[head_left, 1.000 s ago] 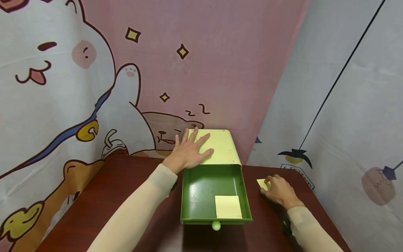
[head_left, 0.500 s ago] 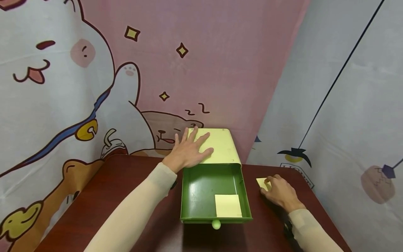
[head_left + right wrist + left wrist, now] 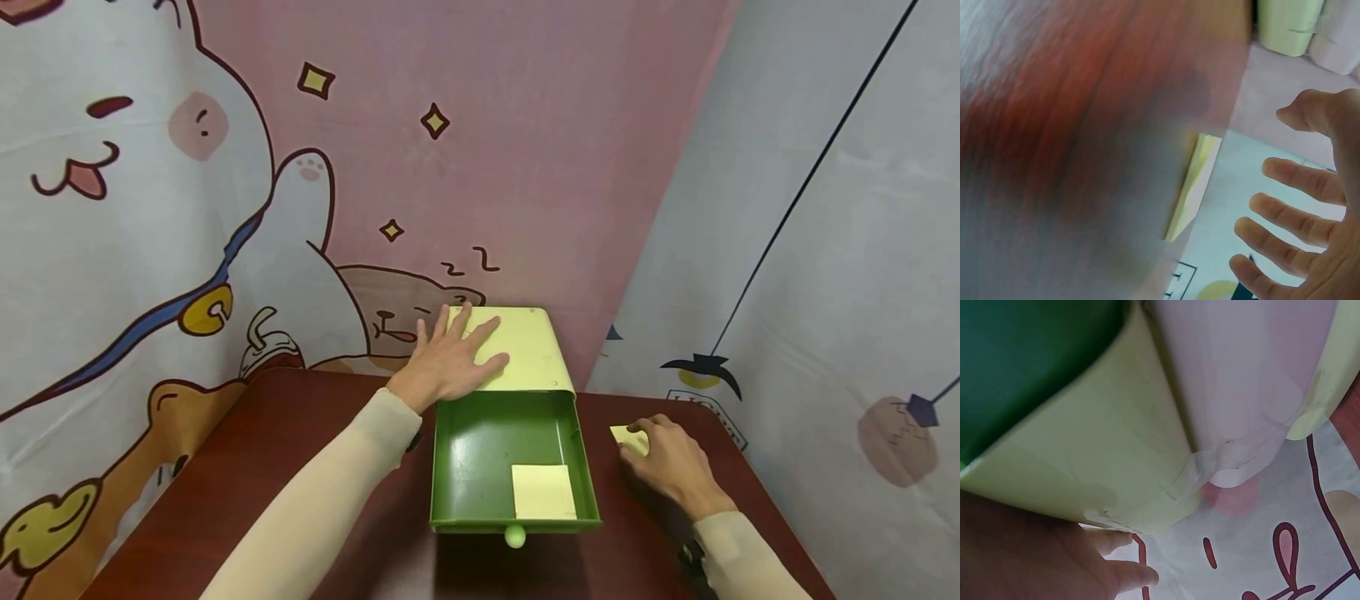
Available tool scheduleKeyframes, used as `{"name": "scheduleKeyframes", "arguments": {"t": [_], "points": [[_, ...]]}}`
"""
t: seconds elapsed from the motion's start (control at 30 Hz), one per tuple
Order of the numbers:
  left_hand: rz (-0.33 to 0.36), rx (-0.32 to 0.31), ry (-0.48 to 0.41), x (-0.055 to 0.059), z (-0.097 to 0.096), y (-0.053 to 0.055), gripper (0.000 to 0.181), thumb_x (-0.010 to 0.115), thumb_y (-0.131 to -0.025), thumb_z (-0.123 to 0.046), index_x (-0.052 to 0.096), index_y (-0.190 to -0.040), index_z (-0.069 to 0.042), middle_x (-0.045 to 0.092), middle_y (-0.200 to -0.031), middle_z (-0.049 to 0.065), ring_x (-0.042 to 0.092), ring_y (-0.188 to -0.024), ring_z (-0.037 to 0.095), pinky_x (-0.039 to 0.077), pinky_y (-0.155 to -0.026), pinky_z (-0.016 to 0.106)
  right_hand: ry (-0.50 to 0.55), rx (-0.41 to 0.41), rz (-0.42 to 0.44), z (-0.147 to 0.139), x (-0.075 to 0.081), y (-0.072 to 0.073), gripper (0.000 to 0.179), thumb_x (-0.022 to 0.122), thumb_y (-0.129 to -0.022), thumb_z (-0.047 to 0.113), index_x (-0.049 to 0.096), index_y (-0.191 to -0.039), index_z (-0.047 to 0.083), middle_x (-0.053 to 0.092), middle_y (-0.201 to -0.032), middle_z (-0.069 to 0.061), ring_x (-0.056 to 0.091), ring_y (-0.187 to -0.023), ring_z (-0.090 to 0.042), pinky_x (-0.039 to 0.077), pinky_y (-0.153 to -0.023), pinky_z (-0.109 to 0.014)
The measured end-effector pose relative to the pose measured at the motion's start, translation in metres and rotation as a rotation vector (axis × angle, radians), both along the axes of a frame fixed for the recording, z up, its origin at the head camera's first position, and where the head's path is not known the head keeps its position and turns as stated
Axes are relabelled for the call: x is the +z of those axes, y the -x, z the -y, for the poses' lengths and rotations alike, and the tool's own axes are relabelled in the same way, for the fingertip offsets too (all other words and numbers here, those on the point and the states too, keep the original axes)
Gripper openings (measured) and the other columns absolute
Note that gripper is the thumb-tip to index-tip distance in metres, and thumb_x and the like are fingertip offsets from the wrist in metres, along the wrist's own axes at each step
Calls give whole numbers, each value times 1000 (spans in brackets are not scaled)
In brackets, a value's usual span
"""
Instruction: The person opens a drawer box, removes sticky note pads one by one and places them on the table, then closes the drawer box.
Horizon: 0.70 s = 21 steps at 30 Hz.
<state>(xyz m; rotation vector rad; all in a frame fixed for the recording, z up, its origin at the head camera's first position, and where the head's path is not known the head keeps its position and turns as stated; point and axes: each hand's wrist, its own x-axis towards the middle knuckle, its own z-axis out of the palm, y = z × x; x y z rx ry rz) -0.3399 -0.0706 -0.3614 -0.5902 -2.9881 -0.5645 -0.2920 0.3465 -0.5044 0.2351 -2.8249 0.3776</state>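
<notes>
My left hand (image 3: 442,367) rests with spread fingers on the pale-yellow top of a drawer unit (image 3: 528,354). In the left wrist view, the left hand (image 3: 1054,556) lies along that yellow casing (image 3: 1104,444). Below it, a green drawer (image 3: 480,442) with a round knob (image 3: 515,536) is pulled out, and a yellow sticky note pad (image 3: 543,492) lies in its front right corner. At the right, my right hand (image 3: 671,462) is over another sticky note pad (image 3: 630,439) on the table. The right wrist view shows this pad (image 3: 1194,187) apart from the right hand's loosely spread fingers (image 3: 1279,247).
A dark red-brown table (image 3: 315,450) carries the drawer unit near its back edge. A pink section (image 3: 1235,375) of the unit adjoins the yellow casing. A printed cartoon curtain (image 3: 555,167) hangs close behind and along both sides.
My right hand has shifted slightly, its fingers a little farther apart, and more of the pad beside it shows. The left hand and the drawer stay put.
</notes>
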Motion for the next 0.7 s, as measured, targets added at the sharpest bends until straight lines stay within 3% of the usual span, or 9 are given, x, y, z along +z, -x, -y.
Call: {"name": "scheduleKeyframes", "arguments": {"t": [0.37, 0.7], "points": [[-18, 4, 7, -2, -1, -1, 81, 35, -114, -81, 25, -186, -46, 4, -200, 11, -3, -185, 49, -4, -143, 82, 54, 28, -142, 15, 20, -13, 31, 90, -99, 30, 88, -124, 12, 81, -134, -21, 80, -114, -49, 66, -83, -70], [-24, -2, -2, -1, -1, -2, 82, 36, -114, -81, 26, -187, -44, 4, -199, 12, -4, -185, 49, -6, -143, 82, 71, 67, -202, 27, 51, -25, 26, 90, -101, 31, 89, -121, 13, 84, -129, -15, 80, -117, -47, 66, -89, -70]]}}
